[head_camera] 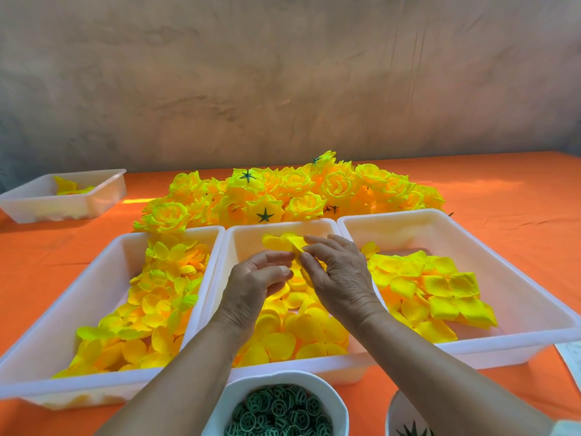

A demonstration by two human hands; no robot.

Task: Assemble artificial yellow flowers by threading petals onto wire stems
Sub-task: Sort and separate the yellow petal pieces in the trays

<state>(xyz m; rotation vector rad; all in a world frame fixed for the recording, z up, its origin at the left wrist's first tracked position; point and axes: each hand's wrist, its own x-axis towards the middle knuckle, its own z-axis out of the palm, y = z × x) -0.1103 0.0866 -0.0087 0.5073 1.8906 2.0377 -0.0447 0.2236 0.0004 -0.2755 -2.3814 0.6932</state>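
Over the middle white tray, which holds round yellow petal layers, my right hand pinches a yellow petal layer between thumb and forefinger. My left hand hovers just left of it, fingers loosely curled, thumb and forefinger apart, forefinger tip close to the petal's lower edge. No wire stem shows in either hand. The left tray holds cupped petal pieces. Flat squarish petals lie in the right tray.
A heap of finished yellow flowers lies behind the trays on the orange cloth. A small white tray stands far left. Near me are a white bowl of green discs and a second bowl with green star pieces.
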